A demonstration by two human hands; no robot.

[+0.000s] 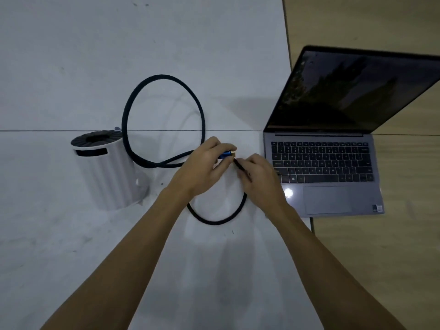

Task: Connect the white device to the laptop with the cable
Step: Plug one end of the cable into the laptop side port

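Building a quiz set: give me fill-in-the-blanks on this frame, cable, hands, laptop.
1. The left hand holds the cable's ____ plug.
2. The laptop lid is ____.
3. The white device stands to the ____ of the hands.
4. The right hand pinches the ____.

Missing: blue; open; left; cable

White table, wood one butted up on the right

You've got a white table (71, 234) with a seam running across the middle and a few dark scuffs. On it sit the white device (112, 172), upright at left, and a black cable (164, 78) looped between it and the laptop (326, 172). The laptop's open, sitting across the join, mostly on the wood table (381, 258), its left edge over the white one.
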